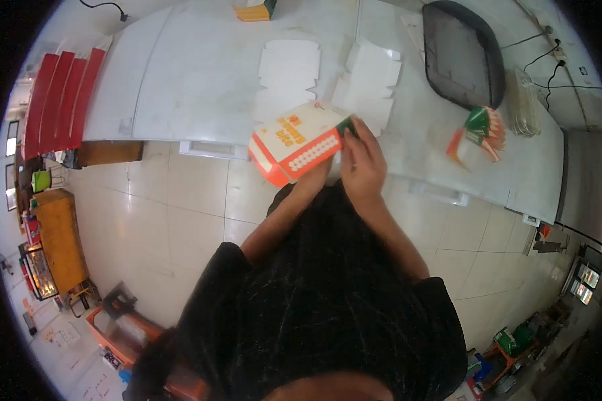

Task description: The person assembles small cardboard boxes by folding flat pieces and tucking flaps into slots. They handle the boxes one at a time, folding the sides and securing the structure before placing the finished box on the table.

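A printed cardboard food box (297, 137), white, orange and green, is held tilted just above the near edge of the table. My right hand (364, 160) is closed on its right end, fingers along the green flap. Under the box, my left hand (321, 175) supports it from below; its fingers are hidden behind the cardboard. Beyond the box lie two flat white box blanks, the left blank (289, 67) and the right blank (374, 77), face down on the white table (201, 73).
A dark-rimmed tray (429, 60) lies at the far right. Nearer stand several fanned green-and-orange cartons (485, 134), beside clear plastic packs (525, 103). A yellow-green box (254, 11) sits at the far edge. Red panels (63, 100) are at the left.
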### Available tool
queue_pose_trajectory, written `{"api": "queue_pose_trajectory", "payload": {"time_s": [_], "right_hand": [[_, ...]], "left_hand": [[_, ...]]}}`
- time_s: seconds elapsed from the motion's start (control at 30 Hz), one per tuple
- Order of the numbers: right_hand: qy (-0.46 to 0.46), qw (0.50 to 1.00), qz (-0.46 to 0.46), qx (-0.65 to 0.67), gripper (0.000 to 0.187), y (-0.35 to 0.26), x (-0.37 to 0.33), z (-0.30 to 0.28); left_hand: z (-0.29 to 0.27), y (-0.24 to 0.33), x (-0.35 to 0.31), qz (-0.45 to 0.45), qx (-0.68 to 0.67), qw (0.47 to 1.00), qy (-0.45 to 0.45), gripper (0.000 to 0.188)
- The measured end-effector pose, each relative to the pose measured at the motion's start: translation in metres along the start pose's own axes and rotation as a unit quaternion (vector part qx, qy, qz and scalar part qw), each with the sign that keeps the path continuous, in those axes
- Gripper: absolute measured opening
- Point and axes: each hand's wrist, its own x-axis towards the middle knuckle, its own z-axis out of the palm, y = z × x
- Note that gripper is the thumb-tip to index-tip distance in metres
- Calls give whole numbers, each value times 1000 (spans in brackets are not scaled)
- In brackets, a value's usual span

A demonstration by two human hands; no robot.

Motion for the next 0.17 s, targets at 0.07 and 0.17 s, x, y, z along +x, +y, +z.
{"api": "queue_pose_trajectory", "payload": {"time_s": [0.07,0.17], "right_hand": [[-2,996,-58,-63,33,2,-2,5],[-34,994,-58,-87,51,4,-8,13]], "left_hand": [[0,8,3,-29,-34,999,8,42],[-3,20,10,-124,-97,988,-6,44]]}}
